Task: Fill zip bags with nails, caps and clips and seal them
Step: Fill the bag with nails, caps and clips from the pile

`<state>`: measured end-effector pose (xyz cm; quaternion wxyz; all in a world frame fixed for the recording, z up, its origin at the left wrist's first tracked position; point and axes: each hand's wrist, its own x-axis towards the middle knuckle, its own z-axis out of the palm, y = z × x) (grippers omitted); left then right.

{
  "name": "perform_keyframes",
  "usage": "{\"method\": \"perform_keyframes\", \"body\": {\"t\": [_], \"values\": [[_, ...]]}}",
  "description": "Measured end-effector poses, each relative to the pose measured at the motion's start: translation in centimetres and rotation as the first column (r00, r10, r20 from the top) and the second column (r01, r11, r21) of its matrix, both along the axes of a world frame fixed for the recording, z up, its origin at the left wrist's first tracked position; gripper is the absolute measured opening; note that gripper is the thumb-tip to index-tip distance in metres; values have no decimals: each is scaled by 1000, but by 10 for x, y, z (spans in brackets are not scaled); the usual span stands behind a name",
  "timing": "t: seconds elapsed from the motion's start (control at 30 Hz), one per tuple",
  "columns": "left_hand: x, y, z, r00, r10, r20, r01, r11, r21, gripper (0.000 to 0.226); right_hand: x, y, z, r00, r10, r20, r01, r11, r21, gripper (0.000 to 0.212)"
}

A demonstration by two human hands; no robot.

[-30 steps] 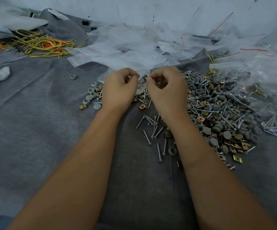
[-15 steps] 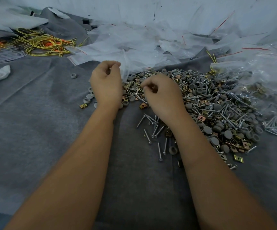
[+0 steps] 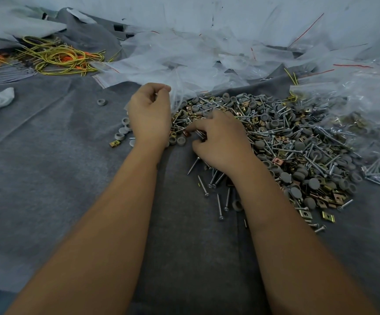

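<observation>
On a grey cloth, a clear zip bag is being pinched by the left hand while nails are being gathered from the large unsorted pile by the right hand's curled fingers, with filled bags lying rightward and most filling seemingly remaining.

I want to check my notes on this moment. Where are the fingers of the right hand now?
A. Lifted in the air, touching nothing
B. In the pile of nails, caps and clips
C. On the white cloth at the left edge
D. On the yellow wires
B: the right hand reaches down with its fingertips in the near-left edge of the mixed pile of nails, caps and clips.
</observation>
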<state>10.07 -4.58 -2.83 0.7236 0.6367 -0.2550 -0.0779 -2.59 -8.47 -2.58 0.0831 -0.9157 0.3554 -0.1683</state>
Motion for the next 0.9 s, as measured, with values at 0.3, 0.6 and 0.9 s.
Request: {"method": "perform_keyframes", "body": {"t": [0.3,0.6,0.9], "values": [[0,-1,0,1000,6,0,-6,1000,7,18,0,-1,-1,998,2,67,-1,1000,-10,19],[-1,-2,-2,1000,-3,27,3,1000,5,19,10,1,-4,999,-45,-7,43,993,-114,20],[3,3,-9,940,-226,255,169,959,226,19,5,5,3,898,-35,439,1,997,77,2]]}}
